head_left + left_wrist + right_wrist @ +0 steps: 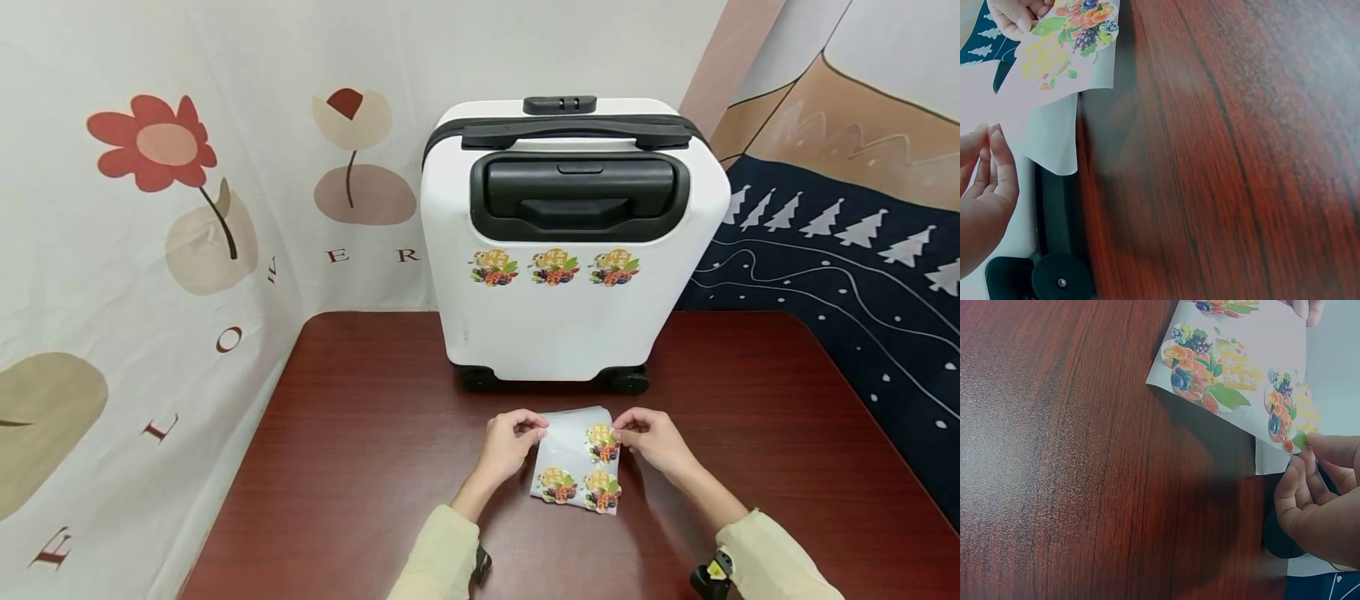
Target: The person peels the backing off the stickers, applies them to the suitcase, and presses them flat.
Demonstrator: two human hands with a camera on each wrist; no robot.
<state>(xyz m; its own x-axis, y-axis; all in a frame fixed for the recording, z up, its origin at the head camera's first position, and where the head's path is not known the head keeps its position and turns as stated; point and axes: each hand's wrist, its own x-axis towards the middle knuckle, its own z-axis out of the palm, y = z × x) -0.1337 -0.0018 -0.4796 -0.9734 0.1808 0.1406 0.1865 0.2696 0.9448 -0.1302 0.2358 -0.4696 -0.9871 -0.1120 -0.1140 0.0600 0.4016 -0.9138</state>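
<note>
A white sticker sheet with three fruit stickers is held just above or on the table in front of the suitcase. My left hand pinches its upper left edge between thumb and fingertips; the left wrist view shows that hand from the side. With thumb and forefinger, my right hand pinches the right edge, beside the upper fruit sticker. In the right wrist view the thumb of this hand touches the sticker's green leaf. Whether that sticker's edge is lifted, I cannot tell. Another sheet layer lies underneath.
A white suitcase with black handles and wheels stands upright on the dark red table. Three matching fruit stickers sit in a row on its front. Printed cloths hang behind and at the sides.
</note>
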